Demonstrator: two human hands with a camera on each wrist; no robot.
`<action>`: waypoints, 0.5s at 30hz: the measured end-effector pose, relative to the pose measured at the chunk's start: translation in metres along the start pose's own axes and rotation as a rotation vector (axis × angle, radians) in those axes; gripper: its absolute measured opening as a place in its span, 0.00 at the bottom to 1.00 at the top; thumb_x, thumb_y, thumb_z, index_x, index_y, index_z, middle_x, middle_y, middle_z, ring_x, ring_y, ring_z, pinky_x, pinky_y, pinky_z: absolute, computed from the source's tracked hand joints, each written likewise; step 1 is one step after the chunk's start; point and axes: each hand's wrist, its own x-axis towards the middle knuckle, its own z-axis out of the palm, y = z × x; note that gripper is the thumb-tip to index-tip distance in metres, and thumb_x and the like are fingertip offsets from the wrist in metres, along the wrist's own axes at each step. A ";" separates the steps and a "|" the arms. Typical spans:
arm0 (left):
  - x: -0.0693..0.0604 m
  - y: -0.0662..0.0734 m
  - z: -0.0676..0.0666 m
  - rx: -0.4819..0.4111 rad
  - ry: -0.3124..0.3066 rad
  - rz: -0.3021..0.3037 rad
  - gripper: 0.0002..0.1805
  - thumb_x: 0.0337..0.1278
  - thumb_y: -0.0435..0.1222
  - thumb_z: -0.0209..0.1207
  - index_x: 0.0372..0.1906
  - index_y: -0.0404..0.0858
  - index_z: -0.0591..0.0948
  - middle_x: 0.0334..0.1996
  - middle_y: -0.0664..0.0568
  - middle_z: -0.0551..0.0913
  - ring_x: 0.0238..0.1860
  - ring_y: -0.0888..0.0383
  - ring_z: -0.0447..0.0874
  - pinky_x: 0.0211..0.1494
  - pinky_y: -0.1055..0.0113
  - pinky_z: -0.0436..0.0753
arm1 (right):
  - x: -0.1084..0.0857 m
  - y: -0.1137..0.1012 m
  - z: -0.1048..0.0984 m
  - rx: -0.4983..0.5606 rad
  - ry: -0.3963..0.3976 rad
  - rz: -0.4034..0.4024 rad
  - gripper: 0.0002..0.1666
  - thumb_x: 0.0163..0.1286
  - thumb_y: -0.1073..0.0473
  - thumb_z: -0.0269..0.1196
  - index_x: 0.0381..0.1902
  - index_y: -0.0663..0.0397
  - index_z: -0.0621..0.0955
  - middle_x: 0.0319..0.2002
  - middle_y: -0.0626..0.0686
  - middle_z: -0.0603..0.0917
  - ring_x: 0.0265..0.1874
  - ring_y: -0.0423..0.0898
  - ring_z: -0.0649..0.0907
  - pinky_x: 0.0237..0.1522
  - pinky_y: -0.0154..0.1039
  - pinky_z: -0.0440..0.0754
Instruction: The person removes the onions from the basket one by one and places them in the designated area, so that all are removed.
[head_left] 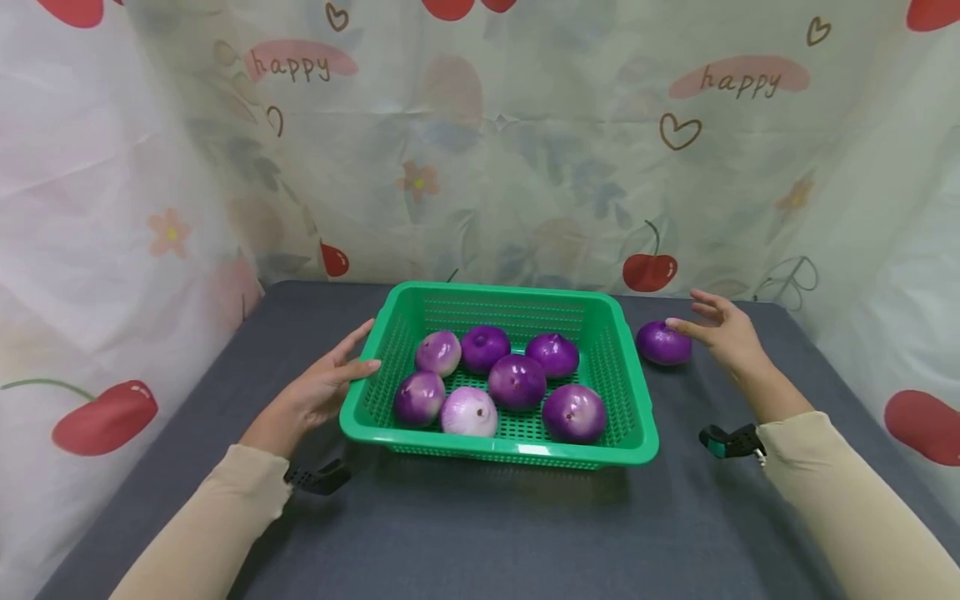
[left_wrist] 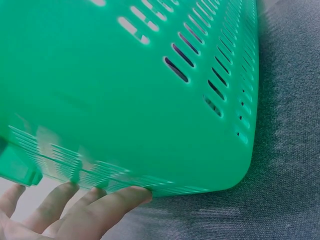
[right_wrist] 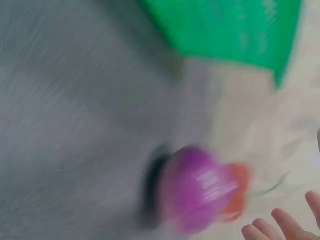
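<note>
A green plastic basket [head_left: 498, 450] with slotted walls stands mid-table, holding several purple onions [head_left: 517, 382]. One of them, near the basket's front, is paler [head_left: 468, 412]. My left hand [head_left: 318, 390] is at the basket's left side with fingers extended; in the left wrist view its fingertips [left_wrist: 137, 194] touch the outer wall. To the right of the basket a single purple onion [head_left: 663, 343] lies on the table. Beside it is my right hand [head_left: 720, 337], fingers spread and not wrapped around it. The right wrist view, blurred, shows a gap between this onion [right_wrist: 192, 190] and the fingers [right_wrist: 287, 222].
A dark grey cloth [head_left: 480, 533] covers the table. Behind and at both sides hangs a pale curtain [head_left: 510, 167] printed with cherries, flowers and hearts. Black straps with small devices [head_left: 731, 442] are worn at both wrists.
</note>
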 end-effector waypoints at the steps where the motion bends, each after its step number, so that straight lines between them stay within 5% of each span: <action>1: 0.000 0.000 0.000 -0.001 -0.001 -0.001 0.44 0.70 0.35 0.54 0.77 0.61 0.42 0.70 0.37 0.56 0.56 0.50 0.78 0.52 0.51 0.81 | -0.003 -0.008 0.000 0.022 -0.011 -0.022 0.53 0.66 0.43 0.64 0.78 0.50 0.49 0.75 0.66 0.50 0.73 0.65 0.54 0.67 0.65 0.56; 5: -0.001 -0.001 -0.001 0.010 -0.003 0.002 0.43 0.70 0.35 0.53 0.77 0.61 0.41 0.70 0.36 0.55 0.56 0.50 0.78 0.52 0.51 0.81 | -0.021 -0.042 0.002 0.094 -0.053 -0.113 0.47 0.67 0.47 0.64 0.77 0.41 0.53 0.76 0.60 0.54 0.74 0.59 0.57 0.69 0.60 0.58; 7: -0.001 -0.001 -0.002 0.018 -0.003 0.002 0.43 0.70 0.36 0.53 0.77 0.61 0.41 0.70 0.36 0.55 0.57 0.49 0.77 0.52 0.51 0.80 | -0.032 -0.057 0.005 0.097 -0.064 -0.167 0.43 0.68 0.49 0.63 0.76 0.38 0.57 0.74 0.58 0.58 0.73 0.58 0.59 0.69 0.49 0.64; 12: 0.000 -0.001 -0.002 0.026 -0.004 0.001 0.43 0.70 0.36 0.54 0.77 0.61 0.41 0.70 0.36 0.55 0.57 0.48 0.77 0.53 0.49 0.80 | -0.054 -0.080 0.024 0.108 -0.091 -0.297 0.36 0.70 0.54 0.62 0.73 0.41 0.63 0.70 0.56 0.66 0.70 0.57 0.65 0.52 0.22 0.74; 15: 0.000 0.000 -0.001 0.021 -0.010 0.001 0.43 0.70 0.36 0.53 0.77 0.61 0.42 0.70 0.36 0.56 0.57 0.49 0.77 0.53 0.49 0.80 | -0.063 -0.085 0.037 0.135 -0.128 -0.326 0.35 0.70 0.55 0.62 0.72 0.44 0.65 0.69 0.56 0.67 0.70 0.56 0.66 0.51 0.21 0.74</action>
